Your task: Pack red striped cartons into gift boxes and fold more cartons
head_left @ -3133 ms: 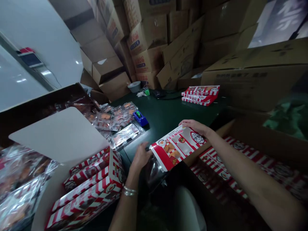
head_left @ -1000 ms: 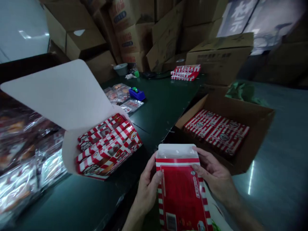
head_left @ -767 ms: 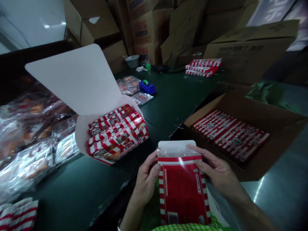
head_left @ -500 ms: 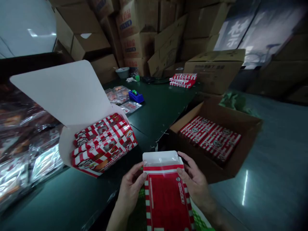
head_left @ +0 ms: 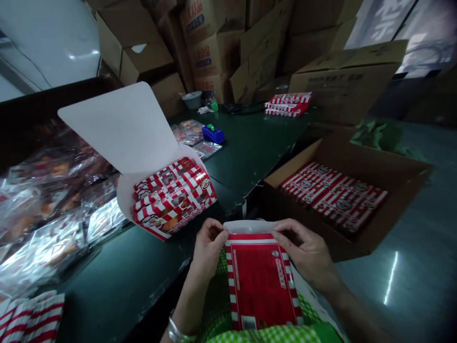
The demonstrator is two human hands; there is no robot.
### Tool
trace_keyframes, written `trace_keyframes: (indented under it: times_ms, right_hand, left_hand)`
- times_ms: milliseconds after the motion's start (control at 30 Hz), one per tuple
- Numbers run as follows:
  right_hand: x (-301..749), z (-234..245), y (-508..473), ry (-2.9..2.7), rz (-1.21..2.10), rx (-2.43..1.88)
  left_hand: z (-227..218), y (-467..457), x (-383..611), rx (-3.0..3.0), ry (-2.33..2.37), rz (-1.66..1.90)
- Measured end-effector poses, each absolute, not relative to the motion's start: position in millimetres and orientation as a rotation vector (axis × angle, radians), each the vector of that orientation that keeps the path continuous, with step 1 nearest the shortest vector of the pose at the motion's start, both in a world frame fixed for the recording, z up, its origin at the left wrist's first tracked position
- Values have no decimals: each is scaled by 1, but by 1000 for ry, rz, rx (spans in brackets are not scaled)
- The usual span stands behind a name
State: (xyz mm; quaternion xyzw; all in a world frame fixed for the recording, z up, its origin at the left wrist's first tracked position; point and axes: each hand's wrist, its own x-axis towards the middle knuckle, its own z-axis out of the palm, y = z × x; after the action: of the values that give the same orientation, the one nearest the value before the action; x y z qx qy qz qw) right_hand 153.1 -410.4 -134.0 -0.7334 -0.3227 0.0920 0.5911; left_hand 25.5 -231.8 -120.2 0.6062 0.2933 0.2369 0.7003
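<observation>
A red box with red-and-white striped edges [head_left: 260,281] stands upright over my lap, back side facing me. My left hand [head_left: 207,247] pinches its top left corner. My right hand [head_left: 307,250] grips its top right corner, fingers bent onto the white top flap [head_left: 250,226], which is folded down. An open white carton [head_left: 124,128] holding several similar striped boxes [head_left: 173,193] sits on the dark green table [head_left: 250,152] just left of my hands.
To the right, an open cardboard box [head_left: 385,166] holds rows of striped boxes [head_left: 333,193]. Clear plastic food packs [head_left: 46,214] pile up at the left. A blue tape dispenser [head_left: 213,134], a small striped stack [head_left: 287,104] and stacked cardboard cartons [head_left: 221,52] lie farther back.
Three seconds ago I held the box flat, front side up. It now stands upright with its back to me, and both hands have moved to the top, folding the white flap down.
</observation>
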Motion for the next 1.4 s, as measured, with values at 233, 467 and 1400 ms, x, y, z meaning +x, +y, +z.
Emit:
trace_keyframes:
  times_ms: [233, 467, 1400]
  right_hand:
    - [159, -117, -414, -1051, 436, -1608]
    - [162, -99, -412, -866, 737, -1655]
    - [162, -120, -424, -1095, 179, -1791]
  left_hand:
    - [-114, -225, 12, 1570, 463, 423]
    - [-99, -238, 16, 1752, 548, 363]
    - [-94, -240, 10, 1584, 630, 399]
